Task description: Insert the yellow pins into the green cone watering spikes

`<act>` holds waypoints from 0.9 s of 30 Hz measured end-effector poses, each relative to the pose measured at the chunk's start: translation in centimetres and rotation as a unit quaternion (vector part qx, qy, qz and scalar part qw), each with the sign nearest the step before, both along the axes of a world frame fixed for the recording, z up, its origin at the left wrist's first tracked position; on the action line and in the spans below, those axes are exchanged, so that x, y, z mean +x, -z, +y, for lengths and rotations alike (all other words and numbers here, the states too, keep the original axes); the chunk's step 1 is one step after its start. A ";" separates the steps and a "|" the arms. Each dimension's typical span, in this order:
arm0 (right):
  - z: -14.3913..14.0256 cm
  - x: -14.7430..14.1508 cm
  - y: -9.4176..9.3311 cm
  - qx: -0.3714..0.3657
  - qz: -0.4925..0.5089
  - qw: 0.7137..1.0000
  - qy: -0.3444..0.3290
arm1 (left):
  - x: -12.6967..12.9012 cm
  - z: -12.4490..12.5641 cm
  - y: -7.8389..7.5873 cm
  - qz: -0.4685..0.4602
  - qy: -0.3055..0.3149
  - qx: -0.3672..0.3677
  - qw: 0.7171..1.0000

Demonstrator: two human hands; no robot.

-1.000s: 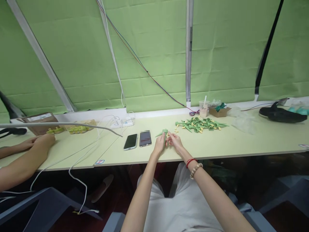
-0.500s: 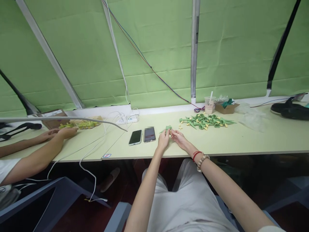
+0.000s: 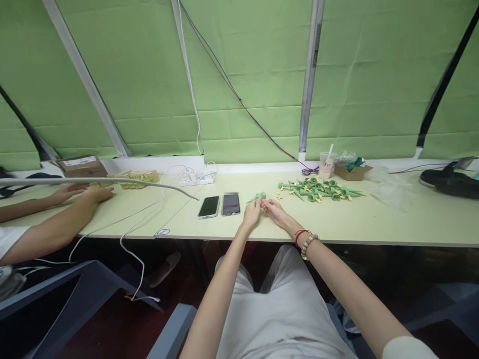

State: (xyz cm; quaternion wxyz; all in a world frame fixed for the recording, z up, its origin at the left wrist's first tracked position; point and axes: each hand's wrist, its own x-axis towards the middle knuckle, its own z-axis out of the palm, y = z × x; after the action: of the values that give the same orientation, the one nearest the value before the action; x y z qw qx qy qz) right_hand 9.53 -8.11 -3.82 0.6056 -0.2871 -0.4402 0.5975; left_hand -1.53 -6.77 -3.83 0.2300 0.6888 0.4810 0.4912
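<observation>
My left hand (image 3: 252, 213) is closed around a small green plastic piece (image 3: 261, 195), which sticks out above the fingertips over the table. Right against it, my right hand (image 3: 276, 210) pinches with thumb and fingers at the near side of that piece; whatever lies between these fingertips is too small and covered to name. To the right is a loose pile of green cone-shaped plastic parts (image 3: 318, 188), with small yellow pieces mixed in. One yellow cross-shaped piece (image 3: 279, 196) lies at the pile's left edge.
Two phones, one dark-screened (image 3: 208, 207) and one beside it (image 3: 230, 204), lie left of my hands. A drink cup (image 3: 327, 165), a small cardboard box (image 3: 352, 172) and a clear plastic bag (image 3: 389, 187) stand behind the pile. A co-worker's hands (image 3: 90, 193) are at far left.
The view has shifted slightly. My hands stay together on the green piece, with only small finger movement. The co-worker's hands have shifted by the yellow parts at the left.
</observation>
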 end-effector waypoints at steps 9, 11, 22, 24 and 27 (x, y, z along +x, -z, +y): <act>0.3 0.0 -0.6 -0.048 -0.015 0.999 0.005 | 0.3 -0.8 -0.4 -0.047 -0.005 -0.017 0.999; 0.4 -0.4 -0.7 -0.071 -0.026 0.997 0.021 | 0.3 -1.1 -0.6 -0.044 -0.003 -0.002 0.999; 0.1 -1.6 -0.5 -0.073 -0.064 0.987 0.130 | 0.3 -1.6 -1.0 -0.053 0.036 -0.011 0.998; 0.0 -1.4 -0.4 -0.067 -0.076 0.983 0.151 | 0.5 -1.7 -1.0 -0.092 0.082 -0.074 0.990; -0.1 -1.4 -0.3 -0.058 -0.103 0.974 0.193 | 0.6 -1.9 -1.0 -0.136 0.134 -0.142 0.971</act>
State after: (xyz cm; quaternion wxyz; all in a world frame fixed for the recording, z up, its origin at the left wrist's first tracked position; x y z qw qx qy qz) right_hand 8.08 -8.24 -3.54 0.6434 -0.4613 -0.4009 0.4610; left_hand -0.98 -8.67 -2.82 0.4525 0.6338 0.4138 0.4715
